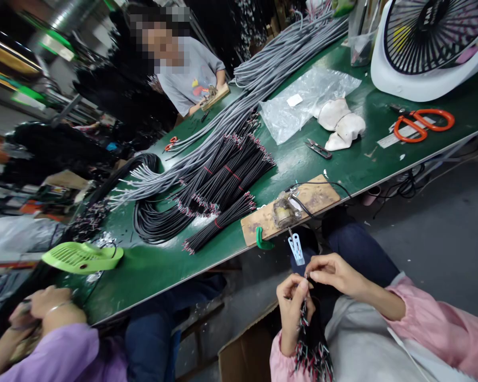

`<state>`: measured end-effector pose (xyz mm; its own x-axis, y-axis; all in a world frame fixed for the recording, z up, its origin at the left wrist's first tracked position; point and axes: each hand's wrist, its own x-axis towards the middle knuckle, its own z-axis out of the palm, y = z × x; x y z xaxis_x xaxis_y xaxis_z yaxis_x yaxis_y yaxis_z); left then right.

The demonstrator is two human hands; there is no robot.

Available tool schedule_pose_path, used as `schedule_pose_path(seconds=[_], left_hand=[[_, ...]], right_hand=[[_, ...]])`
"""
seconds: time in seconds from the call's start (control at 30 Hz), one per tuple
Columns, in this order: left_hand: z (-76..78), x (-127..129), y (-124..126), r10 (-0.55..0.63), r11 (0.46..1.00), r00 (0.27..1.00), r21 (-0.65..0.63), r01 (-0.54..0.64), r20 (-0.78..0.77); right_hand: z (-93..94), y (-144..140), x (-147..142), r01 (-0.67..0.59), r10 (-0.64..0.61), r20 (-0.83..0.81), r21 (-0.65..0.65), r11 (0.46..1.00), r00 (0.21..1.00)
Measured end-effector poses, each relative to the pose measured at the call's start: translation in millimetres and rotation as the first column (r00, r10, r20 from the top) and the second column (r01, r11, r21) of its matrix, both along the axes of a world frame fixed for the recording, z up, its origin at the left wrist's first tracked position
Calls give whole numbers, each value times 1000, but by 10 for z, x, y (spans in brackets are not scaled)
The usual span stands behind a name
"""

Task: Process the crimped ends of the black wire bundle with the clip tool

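Note:
Over my lap, my left hand [292,307] is closed around a bundle of black cables [313,345] with red and white stripped wire ends. My right hand [334,273] pinches the tip of one wire at the top of that bundle, just beside my left thumb. Both hands sit below the edge of the green table [159,265]. Directly above them a wooden board [314,199] with a small metal tool [286,209] is held to the table edge by a green clamp [263,241], and a light blue clip [296,248] hangs from it.
Black cable bundles [223,185] and long grey cables [263,79] cover the table's middle. Orange scissors [422,124], snips [318,149], a plastic bag [302,101], a white fan [430,48] lie right. A green fan grille [82,256] lies left. Co-workers sit at lower left [48,329] and across [183,69]. A cardboard box [247,353] sits below.

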<state>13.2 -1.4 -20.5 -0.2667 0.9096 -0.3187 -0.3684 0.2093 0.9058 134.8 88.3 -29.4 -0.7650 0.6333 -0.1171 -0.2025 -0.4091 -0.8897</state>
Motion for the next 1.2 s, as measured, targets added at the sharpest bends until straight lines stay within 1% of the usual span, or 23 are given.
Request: schedule_pose_path(seconds=[0.1, 0.2, 0.3, 0.4, 0.53, 0.57, 0.63, 0.83, 1.0, 1.07, 1.13, 1.2], left_hand=[[4, -14, 10, 5, 1000, 1000, -16, -5, -10], [-20, 14, 10, 0, 1000, 1000, -26, 0, 0], [-71, 63, -7, 33, 999, 999, -34, -32, 26], [-119, 112, -26, 90, 995, 994, -40, -88, 64], [-135, 163, -14, 157, 987, 976, -43, -152, 149], [-132, 172, -5, 164, 986, 973, -40, -159, 164], [-122, 182, 12, 164, 987, 971, -34, -160, 175], [-145, 172, 17, 157, 988, 977, -34, -153, 142], [-173, 164, 5, 155, 988, 976, -29, -152, 154], [-174, 165, 5, 154, 988, 976, -34, -150, 154], [-175, 167, 7, 157, 987, 977, -41, -153, 145], [-178, 169, 7, 153, 988, 979, -46, -148, 136]], right_hand=[[21, 9, 19, 48, -58, 69, 146, 988, 996], [36, 7, 13, 103, -148, 144, 278, 955, 978], [48, -13, -11, 136, -207, 157, 371, 919, 966], [60, -55, -48, 185, -285, 144, 479, 858, 948], [58, -110, -98, 251, -395, 105, 619, 745, 913], [51, -120, -107, 259, -409, 97, 636, 727, 907], [30, -135, -116, 268, -424, 93, 647, 713, 901], [-15, -159, -112, 253, -406, 125, 608, 752, 905], [1, -145, -104, 230, -384, 127, 618, 752, 915], [0, -129, -95, 217, -367, 135, 604, 767, 921], [-14, -110, -88, 201, -339, 162, 550, 810, 927], [-40, -91, -90, 187, -290, 194, 425, 886, 937]])
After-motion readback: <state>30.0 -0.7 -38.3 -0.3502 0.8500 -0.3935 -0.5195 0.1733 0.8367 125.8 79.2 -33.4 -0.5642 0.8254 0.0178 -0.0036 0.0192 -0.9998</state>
